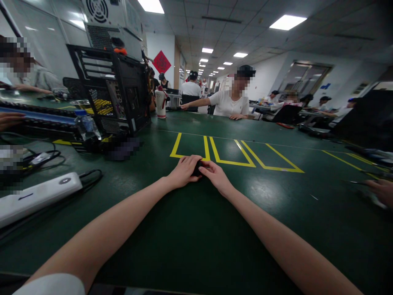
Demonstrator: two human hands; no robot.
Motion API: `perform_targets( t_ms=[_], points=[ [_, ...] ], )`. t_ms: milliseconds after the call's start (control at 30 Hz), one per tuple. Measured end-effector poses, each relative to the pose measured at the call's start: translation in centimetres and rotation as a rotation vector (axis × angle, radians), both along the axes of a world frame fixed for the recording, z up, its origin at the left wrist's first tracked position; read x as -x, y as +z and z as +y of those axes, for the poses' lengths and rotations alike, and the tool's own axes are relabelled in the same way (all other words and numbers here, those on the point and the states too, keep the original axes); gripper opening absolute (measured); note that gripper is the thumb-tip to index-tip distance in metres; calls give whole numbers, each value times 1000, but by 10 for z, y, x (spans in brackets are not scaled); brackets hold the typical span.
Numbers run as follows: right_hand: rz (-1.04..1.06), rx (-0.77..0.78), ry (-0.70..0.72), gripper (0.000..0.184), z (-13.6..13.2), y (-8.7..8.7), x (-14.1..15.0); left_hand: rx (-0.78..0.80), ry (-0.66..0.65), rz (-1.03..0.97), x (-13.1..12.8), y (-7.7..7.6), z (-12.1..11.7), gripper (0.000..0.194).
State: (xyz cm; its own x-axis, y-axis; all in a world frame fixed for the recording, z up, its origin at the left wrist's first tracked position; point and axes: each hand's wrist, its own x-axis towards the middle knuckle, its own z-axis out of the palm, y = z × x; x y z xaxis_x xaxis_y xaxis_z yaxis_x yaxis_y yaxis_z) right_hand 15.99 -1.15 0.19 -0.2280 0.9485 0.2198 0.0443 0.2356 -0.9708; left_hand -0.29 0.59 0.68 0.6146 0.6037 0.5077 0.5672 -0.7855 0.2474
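Both my hands meet around a small black object (198, 168) on the green tabletop (190, 229); its kind is hidden by my fingers. My left hand (183, 171) curls over its left and upper side. From the right, the thumb and fingers of my right hand (215, 175) press against it. Just beyond my hands, yellow tape (233, 163) marks several open-topped outlines on the table.
A black computer case (132, 94) stands at the left behind a plastic bottle (86, 125). A white power strip (39, 196) with cables lies near left. A white cup (160, 102) is farther back. A person (231, 100) sits opposite; another person's hand (382, 190) shows at right.
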Motion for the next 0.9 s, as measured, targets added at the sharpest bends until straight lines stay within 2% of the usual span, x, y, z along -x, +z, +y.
perform_targets(
  t_ms=[367, 533, 667, 900],
  points=[
    [76, -19, 30, 32, -4, 2, 2, -21, 15, 15, 0, 2, -1, 59],
    [51, -44, -50, 22, -4, 5, 4, -22, 6, 9, -1, 3, -1, 55],
    [19, 11, -106, 28, 0, 2, 3, -33, 9, 7, -2, 1, 0, 54],
    [-4, -17, -11, 34, 2, -2, -1, -42, 1, 4, -1, 1, 1, 57]
  ],
)
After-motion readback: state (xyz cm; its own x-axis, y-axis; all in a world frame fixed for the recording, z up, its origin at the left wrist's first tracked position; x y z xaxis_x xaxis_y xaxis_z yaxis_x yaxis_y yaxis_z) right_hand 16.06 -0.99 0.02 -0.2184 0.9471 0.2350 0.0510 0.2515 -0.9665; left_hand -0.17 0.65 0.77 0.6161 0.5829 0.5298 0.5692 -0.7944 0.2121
